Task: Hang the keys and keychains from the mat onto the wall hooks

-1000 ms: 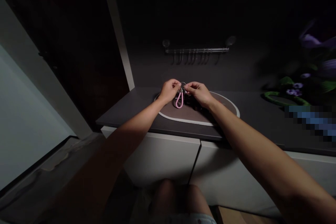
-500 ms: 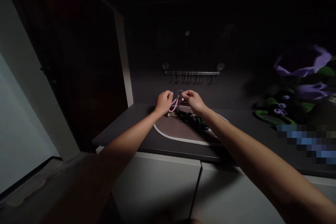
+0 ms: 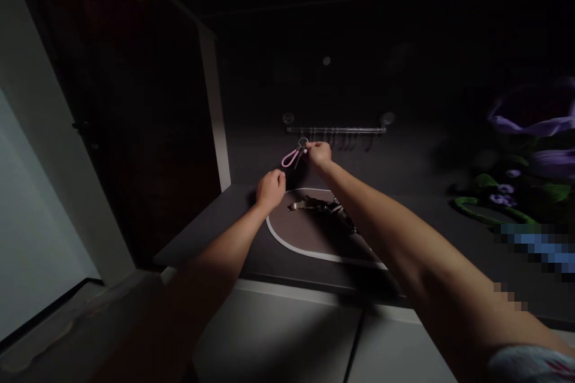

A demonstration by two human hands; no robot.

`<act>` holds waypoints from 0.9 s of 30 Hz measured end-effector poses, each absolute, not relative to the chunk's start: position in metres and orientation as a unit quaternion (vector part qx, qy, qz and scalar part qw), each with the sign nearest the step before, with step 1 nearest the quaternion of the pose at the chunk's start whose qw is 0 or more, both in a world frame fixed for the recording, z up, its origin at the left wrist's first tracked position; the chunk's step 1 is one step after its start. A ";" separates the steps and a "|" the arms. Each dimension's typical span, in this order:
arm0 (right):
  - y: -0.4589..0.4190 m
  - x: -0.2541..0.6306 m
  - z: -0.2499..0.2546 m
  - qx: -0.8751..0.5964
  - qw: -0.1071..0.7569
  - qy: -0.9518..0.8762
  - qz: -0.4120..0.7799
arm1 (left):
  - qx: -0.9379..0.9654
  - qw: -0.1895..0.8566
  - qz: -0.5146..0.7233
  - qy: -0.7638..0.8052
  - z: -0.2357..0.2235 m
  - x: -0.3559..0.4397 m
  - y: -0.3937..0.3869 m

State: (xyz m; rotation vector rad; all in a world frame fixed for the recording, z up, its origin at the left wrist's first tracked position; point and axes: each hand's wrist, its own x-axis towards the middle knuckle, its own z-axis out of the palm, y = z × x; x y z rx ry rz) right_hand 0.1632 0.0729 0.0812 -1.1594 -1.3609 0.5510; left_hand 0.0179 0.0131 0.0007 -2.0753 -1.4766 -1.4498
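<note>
A keychain [image 3: 290,158] with a pink cord loop and a metal ring hangs from my right hand [image 3: 318,154]. My right thumb and fingers pinch it by the ring, close to the left end of the hook rail [image 3: 336,130]. Lower and to the left, apart from the keychain, my left hand [image 3: 271,190] is closed with its thumb uppermost, and nothing shows in it. Several dark and metallic keys and fobs [image 3: 330,208] lie in a heap on the brown oval mat [image 3: 305,233] with a white rim. My right forearm covers part of the heap.
Hooks hang from the clear rail on the dark back wall. Purple flowers [image 3: 530,125] and a green looped ornament [image 3: 489,209] stand on the right of the dark counter [image 3: 202,224]. White cabinet doors [image 3: 287,323] are below, and a dark door [image 3: 148,119] is at left.
My right hand has lifted the keychain up and slightly left towards the rail. My left hand has dropped lower and away from the pink loop.
</note>
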 end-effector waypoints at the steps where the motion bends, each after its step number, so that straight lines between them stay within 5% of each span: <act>1: 0.077 0.161 0.082 -0.506 0.605 -0.567 0.240 | -0.705 0.109 -0.485 -0.505 0.001 0.018 0.013; 9: 0.084 0.145 0.084 -0.513 0.675 -0.430 0.311 | -0.707 0.131 -0.431 -0.546 0.003 0.021 0.011; 27: 0.070 0.158 0.073 -0.527 0.611 -0.494 0.323 | -0.754 0.117 -0.413 -0.498 -0.001 0.025 0.006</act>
